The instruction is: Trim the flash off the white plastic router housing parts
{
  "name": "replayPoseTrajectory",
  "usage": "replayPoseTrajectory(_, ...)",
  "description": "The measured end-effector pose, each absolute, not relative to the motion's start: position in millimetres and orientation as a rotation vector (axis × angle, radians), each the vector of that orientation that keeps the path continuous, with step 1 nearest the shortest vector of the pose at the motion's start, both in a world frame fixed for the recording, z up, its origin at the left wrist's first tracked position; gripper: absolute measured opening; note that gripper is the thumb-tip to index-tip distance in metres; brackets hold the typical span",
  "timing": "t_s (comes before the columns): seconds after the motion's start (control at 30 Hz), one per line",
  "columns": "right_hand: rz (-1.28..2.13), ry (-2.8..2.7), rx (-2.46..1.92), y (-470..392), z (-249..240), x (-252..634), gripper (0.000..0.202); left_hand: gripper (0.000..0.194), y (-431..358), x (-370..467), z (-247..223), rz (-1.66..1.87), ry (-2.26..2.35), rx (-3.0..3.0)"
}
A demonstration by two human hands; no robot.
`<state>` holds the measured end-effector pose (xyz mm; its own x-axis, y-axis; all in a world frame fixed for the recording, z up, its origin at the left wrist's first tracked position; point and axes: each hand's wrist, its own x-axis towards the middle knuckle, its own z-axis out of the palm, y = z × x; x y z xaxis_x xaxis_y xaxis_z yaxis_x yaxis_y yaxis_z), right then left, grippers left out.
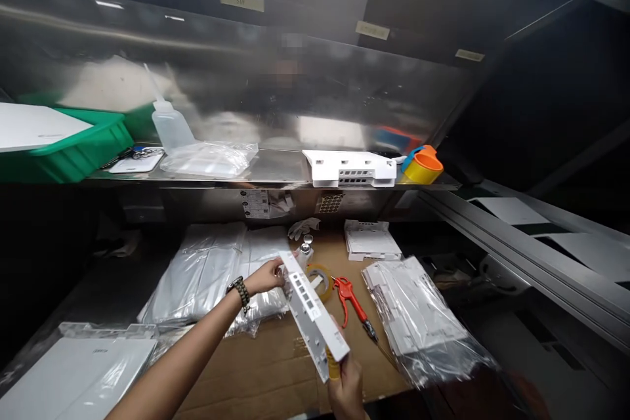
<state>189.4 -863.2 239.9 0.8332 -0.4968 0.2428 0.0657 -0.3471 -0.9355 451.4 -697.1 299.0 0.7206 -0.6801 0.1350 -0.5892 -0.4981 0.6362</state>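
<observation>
A white plastic housing (321, 318) with a row of rectangular port cut-outs is held tilted above the cardboard-covered bench. My left hand (267, 275), with a watch and a braided bracelet at the wrist, grips its far end. At the near end my right hand (346, 386) is closed around the edge. Something yellow (333, 366) shows at the right fingers; I cannot make out what it is. Just right of the housing lies a red air blow gun (352, 298). A roll of tape (319, 282) and a small dispenser bottle (306, 248) sit behind it.
Bagged white parts (418, 308) lie right, and plastic-wrapped stacks (201, 275) left. A white panel (83, 374) is at front left. The steel shelf (280, 174) above carries a green bin (83, 151), a squeeze bottle (172, 126), another white housing (352, 167) and coloured tape rolls (423, 167).
</observation>
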Motion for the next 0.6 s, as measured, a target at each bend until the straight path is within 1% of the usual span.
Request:
replayPoseTrajectory(0.07, -0.548, 0.264, -1.903, -864, 237, 186, 0.048, 0.036, -704, 444, 302, -0.111, -0.915, 2.244)
replayPoseTrajectory(0.13, -0.543, 0.268, -1.921, -864, 242, 184, 0.046, 0.041, -709, 432, 305, -0.029, -0.873, 2.273)
replayPoseTrajectory(0.23, -0.554, 0.345, -1.900, -870, 263, 185, 0.045, 0.058, -716, 399, 312, 0.033, -0.944, 2.320)
replayPoseTrajectory(0.3, -0.564, 0.506, -1.833, -880, 283, 185, 0.051, 0.070, -723, 371, 320, 0.048, -1.037, 2.330)
replayPoseTrajectory(0.37, -0.570, 0.682, -1.723, -896, 304, 183, 0.057, 0.089, -731, 344, 331, 0.052, -1.085, 2.398)
replayPoseTrajectory(0.43, -0.594, 0.824, -1.543, -914, 324, 177, 0.061, 0.106, -742, 321, 345, -0.001, -1.125, 2.471)
replayPoseTrajectory(0.47, -0.609, 0.871, -1.443, -923, 333, 173, 0.063, 0.111, -750, 312, 353, -0.061, -1.151, 2.470)
replayPoseTrajectory(0.53, -0.654, 0.935, -1.299, -937, 346, 163, 0.068, 0.113, -771, 292, 372, -0.223, -1.182, 2.353)
replayPoseTrajectory(0.6, -0.748, 0.914, -1.372, -947, 352, 153, 0.068, 0.113, -800, 271, 393, -0.343, -1.203, 2.138)
